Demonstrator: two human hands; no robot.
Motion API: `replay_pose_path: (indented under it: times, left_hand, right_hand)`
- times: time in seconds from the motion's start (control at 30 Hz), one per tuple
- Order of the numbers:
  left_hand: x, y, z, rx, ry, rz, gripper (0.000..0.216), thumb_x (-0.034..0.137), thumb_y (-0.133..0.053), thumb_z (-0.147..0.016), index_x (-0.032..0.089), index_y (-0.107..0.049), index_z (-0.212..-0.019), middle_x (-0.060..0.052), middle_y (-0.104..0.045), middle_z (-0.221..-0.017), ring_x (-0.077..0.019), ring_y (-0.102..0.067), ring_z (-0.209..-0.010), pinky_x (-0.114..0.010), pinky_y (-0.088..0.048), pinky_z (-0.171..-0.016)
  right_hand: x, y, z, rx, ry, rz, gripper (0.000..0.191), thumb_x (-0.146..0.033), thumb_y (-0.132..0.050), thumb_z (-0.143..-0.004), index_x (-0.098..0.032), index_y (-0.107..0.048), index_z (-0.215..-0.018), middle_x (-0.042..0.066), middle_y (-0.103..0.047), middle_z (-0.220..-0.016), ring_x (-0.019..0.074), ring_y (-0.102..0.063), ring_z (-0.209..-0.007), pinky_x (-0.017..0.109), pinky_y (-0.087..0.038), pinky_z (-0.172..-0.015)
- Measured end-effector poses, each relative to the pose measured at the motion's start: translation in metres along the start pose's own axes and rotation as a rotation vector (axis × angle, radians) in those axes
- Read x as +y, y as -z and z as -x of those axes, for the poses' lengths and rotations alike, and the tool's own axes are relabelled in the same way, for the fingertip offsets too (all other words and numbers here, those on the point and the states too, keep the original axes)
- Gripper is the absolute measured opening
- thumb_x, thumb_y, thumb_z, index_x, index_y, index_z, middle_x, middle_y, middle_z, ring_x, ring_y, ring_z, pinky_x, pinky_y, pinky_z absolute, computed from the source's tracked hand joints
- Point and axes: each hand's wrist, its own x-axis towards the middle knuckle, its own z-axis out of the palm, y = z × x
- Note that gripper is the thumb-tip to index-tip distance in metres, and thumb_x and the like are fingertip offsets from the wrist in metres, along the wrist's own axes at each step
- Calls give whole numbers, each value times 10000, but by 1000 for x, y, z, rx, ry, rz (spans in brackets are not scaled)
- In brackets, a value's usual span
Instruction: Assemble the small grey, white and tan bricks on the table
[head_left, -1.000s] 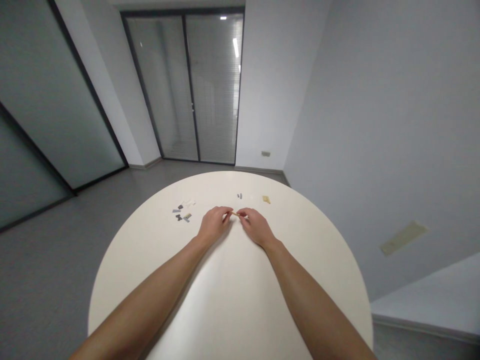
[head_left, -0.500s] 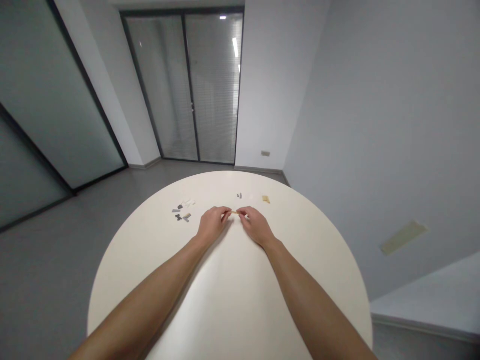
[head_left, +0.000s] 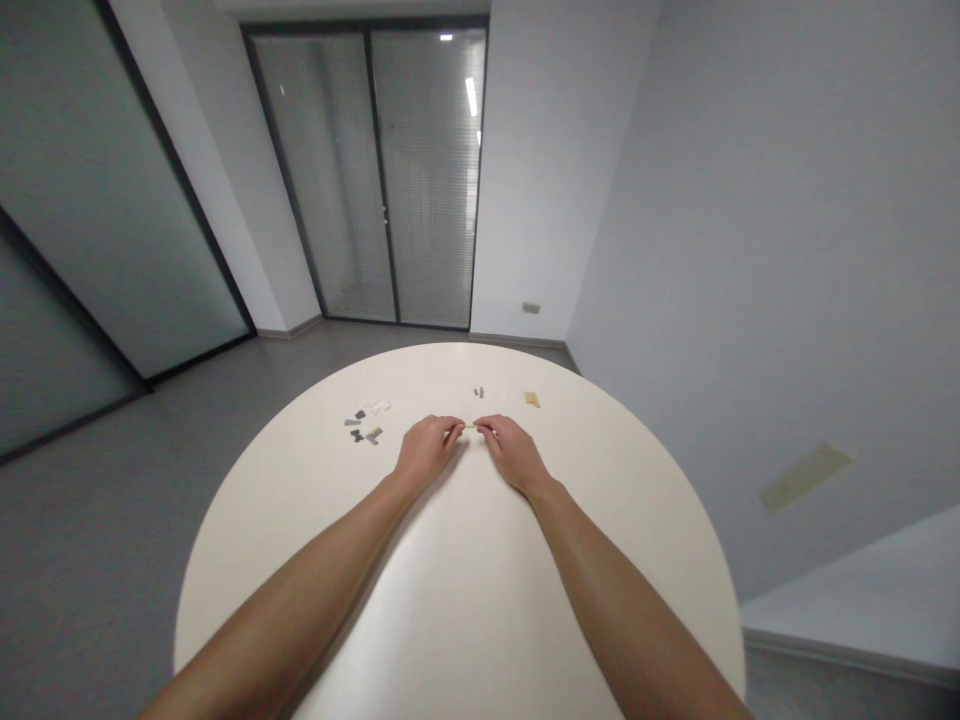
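Observation:
Over the far half of the round white table (head_left: 465, 600), both my hands pinch one small, thin yellowish piece (head_left: 470, 427). My left hand (head_left: 429, 446) has its fingertips closed on the left end. The right end sits between the thumb and fingers of my right hand (head_left: 514, 452). Most of the piece is hidden by the fingertips, and its exact kind is too small to make out. Just beyond the hands lie tiny grey pieces (head_left: 479, 392). Farther right is a flat yellow piece (head_left: 531, 399).
Left of my hands, dark and grey small parts (head_left: 358, 435) are scattered, with white bits (head_left: 377, 407) beside them. A glass door (head_left: 427, 180) stands behind the table, and a grey wall (head_left: 787, 250) rises on the right.
The yellowish piece between my fingertips looks slightly more level than before. Both hands keep their pinch in nearly the same place; the loose parts have not moved.

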Motion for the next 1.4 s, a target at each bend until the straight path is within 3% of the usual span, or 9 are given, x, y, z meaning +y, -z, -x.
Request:
replay_pose_path:
  times: [0.3,0.6,1.07,1.4]
  left_hand:
    - [3,1,0,25,-9,17,274,312,-487,-980,237,-727,-1090,-51,-756,-1049,-219,-660,-959,-326,-507,-845]
    - [1,1,2,23,-25,59,257,224,-513,-951,249,-683,-1142,-35,-747,-1070,-212,-656,-988,-325,-504,-854]
    - [-2,-1,1,44,-35,65,214,262,-535,-954,256,-703,-1088,-29,-751,-1055,-200,-660,-967,-316,-504,-856]
    - [1,0,2,51,-121,106,221,243,-533,-946,247,-698,-1093,-30,-743,-1088,-184,-659,-1006,-315,-512,-910]
  right_hand:
    - [1,-2,0,-7,-18,-3,243,-235,-434,-1014,-220,-649,-1126,57,-697,-1136,191,-608,-1089,345,-450,-985]
    - [-3,1,0,-15,-59,-8,212,-234,-447,-1014,-233,-626,-1128,43,-705,-1098,184,-622,-997,327,-453,-887]
    - [-2,2,1,8,-55,18,189,-210,-547,-950,-242,-638,-1113,43,-708,-1070,192,-623,-1016,341,-466,-904]
    - [-4,4,2,21,-87,17,114,-277,-578,-955,-246,-638,-1047,35,-707,-1012,185,-630,-986,316,-460,-875]
